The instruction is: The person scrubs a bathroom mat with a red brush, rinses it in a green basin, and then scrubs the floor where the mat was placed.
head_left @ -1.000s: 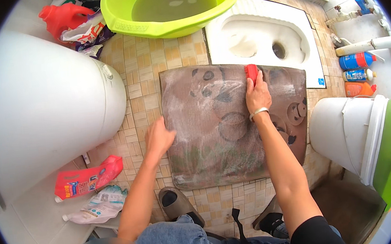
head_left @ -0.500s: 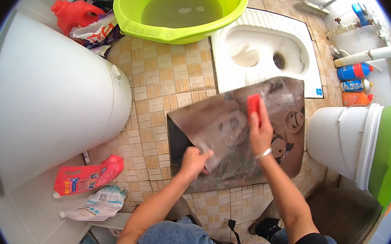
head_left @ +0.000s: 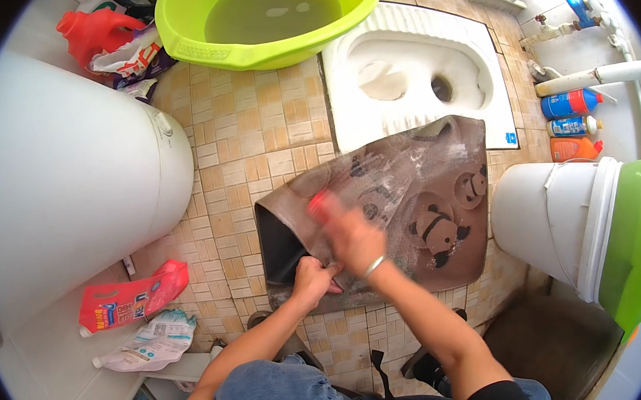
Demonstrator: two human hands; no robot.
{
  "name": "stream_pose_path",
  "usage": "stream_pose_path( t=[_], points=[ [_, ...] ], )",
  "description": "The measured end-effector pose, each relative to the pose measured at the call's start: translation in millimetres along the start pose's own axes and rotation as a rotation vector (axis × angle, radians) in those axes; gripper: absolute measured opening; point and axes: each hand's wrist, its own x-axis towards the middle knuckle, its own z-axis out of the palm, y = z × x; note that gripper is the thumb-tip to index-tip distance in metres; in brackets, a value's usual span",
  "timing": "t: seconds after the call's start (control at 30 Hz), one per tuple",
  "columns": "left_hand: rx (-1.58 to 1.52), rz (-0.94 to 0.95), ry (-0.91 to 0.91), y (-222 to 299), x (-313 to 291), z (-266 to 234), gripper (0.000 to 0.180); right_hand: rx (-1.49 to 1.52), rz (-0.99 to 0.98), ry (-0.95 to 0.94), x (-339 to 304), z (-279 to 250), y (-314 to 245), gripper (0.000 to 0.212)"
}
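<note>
A brown floor mat (head_left: pixel 413 264) with panda prints lies on the tiles, its upper right part over the edge of the white squat toilet (head_left: pixel 343 119). Whitish, foam-like streaks cover much of it. My left hand (head_left: pixel 313 280) grips the mat's near left edge, where a flap is folded up and shows the black backing (head_left: pixel 279 247). In my right hand (head_left: pixel 358 241) is a red scrubbing brush (head_left: pixel 320 206), smeared by motion, over the left part of the mat. My right wrist wears a silver bangle (head_left: pixel 373 266).
A green basin (head_left: pixel 192 53) of murky water stands at the far side. On the left are a large white drum (head_left: pixel 75 171), a red pouch (head_left: pixel 132 299) and a white pouch (head_left: pixel 152 343). At right stand a white bucket (head_left: pixel 529 213), a green lid (head_left: pixel 637 237) and several bottles (head_left: pixel 572 103).
My right hand has swept the red brush left and nearer across the mat, close to my left hand. My left hand keeps its grip on the mat. The whole view has shifted slightly.
</note>
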Motion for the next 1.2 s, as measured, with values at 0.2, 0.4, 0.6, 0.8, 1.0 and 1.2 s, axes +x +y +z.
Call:
stream_pose_path(
  t=[0.2,0.4,0.6,0.8,1.0,1.2],
  points=[
    [0.045,-0.032,-0.067,-14,4,7,0.024,-0.066,0.145,0.288,53,-46,46,0.048],
    [-0.038,-0.008,-0.019,-7,-7,-2,0.024,0.001,-0.307,-0.174,-2,6,-6,0.061],
    [0.084,-0.033,-0.022,-13,-1,-8,0.03,-0.041,0.22,0.128,55,-3,-2,0.054],
    [-0.041,-0.036,-0.036,-14,-4,3,0.026,-0.408,-0.017,-0.03,53,-56,72,0.053],
    [-0.05,-0.063,-0.021,-9,1,-7,0.027,-0.25,0.105,-0.108,47,-47,60,0.057],
    [0.011,-0.076,-0.044,4,2,8,0.027,-0.274,0.507,0.21,96,-114,155,0.052]
  ],
)
